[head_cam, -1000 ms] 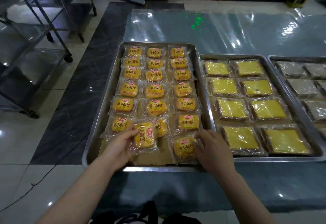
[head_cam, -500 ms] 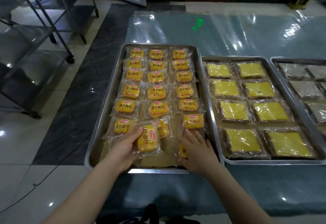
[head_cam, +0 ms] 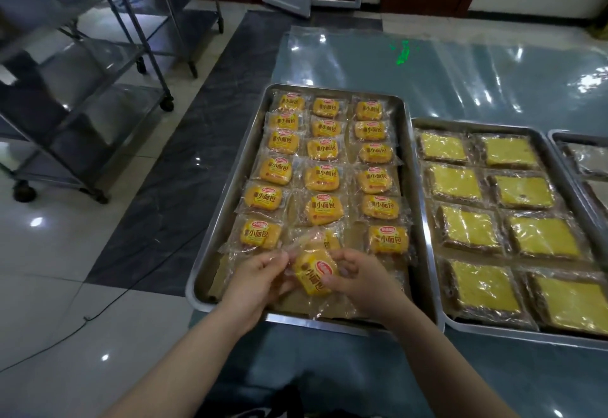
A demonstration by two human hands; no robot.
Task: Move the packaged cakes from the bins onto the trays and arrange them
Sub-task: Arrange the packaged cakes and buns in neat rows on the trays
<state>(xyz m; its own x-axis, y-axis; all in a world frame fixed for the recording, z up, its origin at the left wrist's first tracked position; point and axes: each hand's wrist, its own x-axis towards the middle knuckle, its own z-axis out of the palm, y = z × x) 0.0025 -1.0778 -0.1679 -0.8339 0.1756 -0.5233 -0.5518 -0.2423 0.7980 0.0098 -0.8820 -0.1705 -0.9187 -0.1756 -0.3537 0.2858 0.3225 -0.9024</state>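
Clear-wrapped yellow cake (head_cam: 315, 272) is pinched between left hand (head_cam: 260, 277) and right hand (head_cam: 360, 277), likely squaring it for the tray's (head_cam: 210, 259) bare 6 o'clock row.

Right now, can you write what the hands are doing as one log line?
left hand: holding packaged cake | right hand: holding same cake | place: over near end of left tray | status: not yet set down

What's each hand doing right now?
Left hand: shut on the cake pack, gripping its left wrapper edge.
Right hand: shut on the same cake pack, at its right side.
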